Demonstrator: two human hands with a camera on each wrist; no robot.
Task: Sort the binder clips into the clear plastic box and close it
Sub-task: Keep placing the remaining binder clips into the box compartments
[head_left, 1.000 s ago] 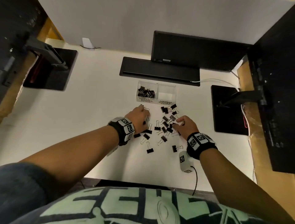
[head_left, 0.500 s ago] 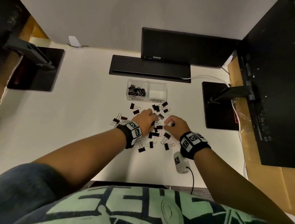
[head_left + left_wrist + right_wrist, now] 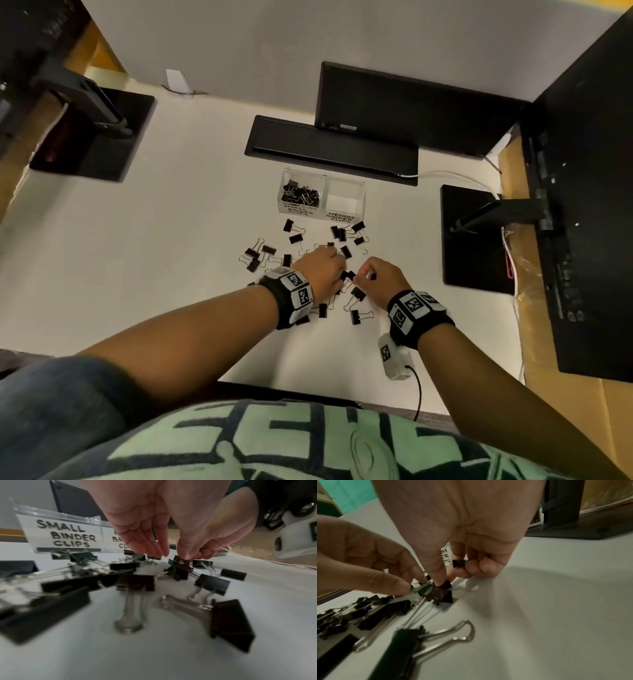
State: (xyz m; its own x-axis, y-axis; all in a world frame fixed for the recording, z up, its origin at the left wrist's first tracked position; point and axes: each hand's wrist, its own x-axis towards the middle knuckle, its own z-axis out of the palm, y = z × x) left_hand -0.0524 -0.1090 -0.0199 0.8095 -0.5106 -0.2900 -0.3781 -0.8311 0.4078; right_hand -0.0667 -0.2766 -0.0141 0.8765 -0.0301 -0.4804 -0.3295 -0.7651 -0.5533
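Hands (image 3: 352,277) amid binder clips (image 3: 356,293)

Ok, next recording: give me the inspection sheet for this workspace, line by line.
Surface: white desk, loose clips scattered over its middle.
Job's things: clear plastic box, lid open; small-clips compartment holds a heap, medium-clips compartment looks empty. Binder clips lie in front of the box.
Clutter: white tagged device near the front edge.
Grippers: left hand pinches a clip in the pile; right hand holds a small clip in curled fingers.
Cables: black lead from the device; white cable at the back.
Surroundings: black monitor stands, cardboard on the right.
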